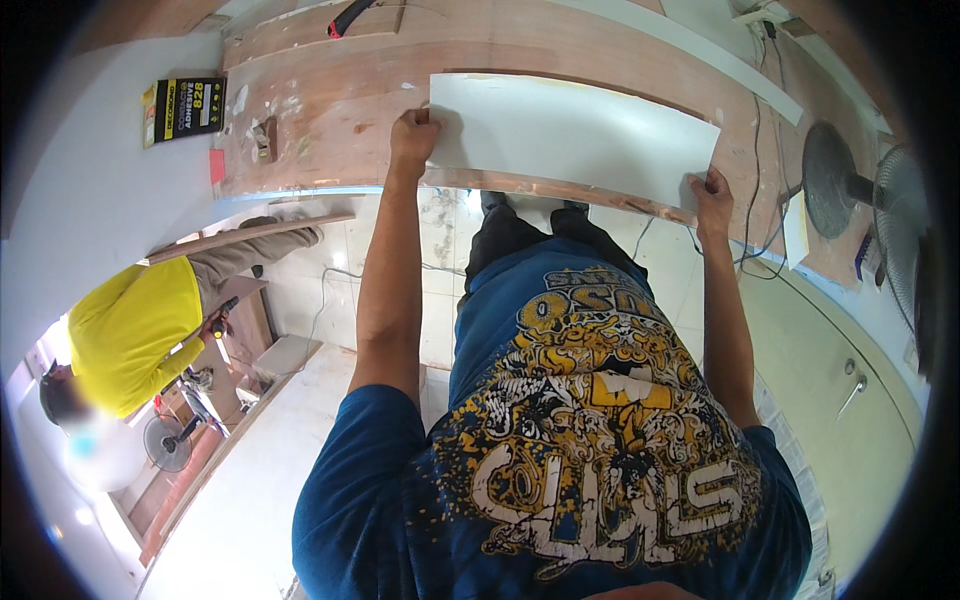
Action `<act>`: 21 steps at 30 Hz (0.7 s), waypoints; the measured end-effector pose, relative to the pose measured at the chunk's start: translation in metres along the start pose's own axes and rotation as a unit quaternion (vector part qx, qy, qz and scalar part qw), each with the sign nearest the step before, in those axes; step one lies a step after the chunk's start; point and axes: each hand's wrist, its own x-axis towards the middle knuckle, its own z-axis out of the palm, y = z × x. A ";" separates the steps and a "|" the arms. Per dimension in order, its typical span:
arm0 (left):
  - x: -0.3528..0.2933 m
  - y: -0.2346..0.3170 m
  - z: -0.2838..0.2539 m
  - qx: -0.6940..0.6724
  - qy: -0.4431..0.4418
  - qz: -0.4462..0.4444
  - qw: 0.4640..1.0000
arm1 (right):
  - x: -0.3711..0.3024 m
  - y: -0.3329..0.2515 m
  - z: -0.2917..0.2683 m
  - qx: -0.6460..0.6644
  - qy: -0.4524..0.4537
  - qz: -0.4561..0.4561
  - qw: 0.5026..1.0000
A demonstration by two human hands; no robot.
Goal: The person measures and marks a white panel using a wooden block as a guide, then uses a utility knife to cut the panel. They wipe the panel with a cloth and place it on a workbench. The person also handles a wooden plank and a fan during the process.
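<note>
— Left hand (pixel 414 135)?
— Clenched on the left end of a flat white rectangular laminate sheet (pixel 575 135), fingers curled over its near-left corner, arm stretched straight out.
— Right hand (pixel 712 197)?
— Gripping the sheet's near-right corner, thumb on top, fingers wrapped over the edge.
— Sheet's place?
— Lying flat on a broad brown plywood board (pixel 330 110), stained with pale smears, near edge roughly flush with the board's front edge, held between both hands.
— Around the board?
— Yellow-and-black rectangular adhesive can (pixel 183 108) off the left end, on the white surface. Long white strip (pixel 690 45) slanting across the far right of the board. Black cables trailing off the right side, near a round black pedestal fan (pixel 850 185).
— Lower left?
— Another person in a yellow shirt (pixel 125 335), bent over, holding a small tool; face blurred. Small standing fan (pixel 168 442) close beside, on the floor.
— Below the hands?
— Blue printed T-shirt (pixel 590 430) and dark trousers over pale floor tiles.
</note>
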 end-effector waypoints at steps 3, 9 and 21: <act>-0.009 -0.005 0.000 0.091 -0.024 0.018 0.995 | -0.004 0.004 0.000 0.051 0.000 0.013 0.999; -0.028 -0.009 0.012 0.168 0.129 0.130 0.969 | -0.006 0.006 0.002 0.106 0.014 0.033 0.994; -0.006 0.023 0.003 0.362 0.028 0.125 0.924 | -0.005 0.003 -0.004 0.054 0.001 0.028 0.998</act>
